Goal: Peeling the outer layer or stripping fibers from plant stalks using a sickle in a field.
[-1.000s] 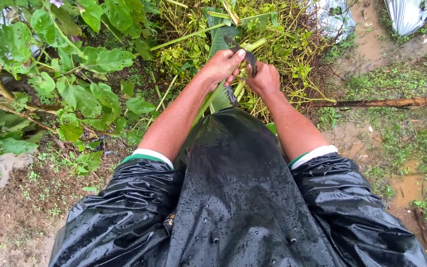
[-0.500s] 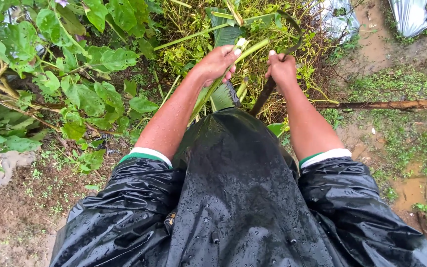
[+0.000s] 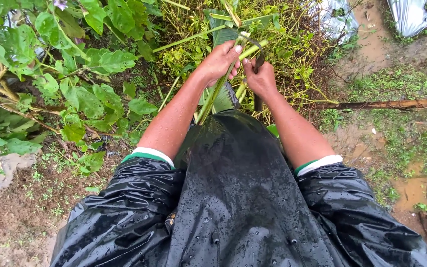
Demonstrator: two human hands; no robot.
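between the two bare hands, a long pale-green plant stalk (image 3: 219, 91) runs lengthwise from the wet black raincoat (image 3: 238, 198) away toward the yellow-green tangle of vines (image 3: 292, 44) beyond. the left hand (image 3: 219, 62) is closed around the stalk near its far end; the right hand (image 3: 262, 79), just beside it, grips a dark curved sickle (image 3: 259, 54), its blade hooked over the stalk at the left fingertips.
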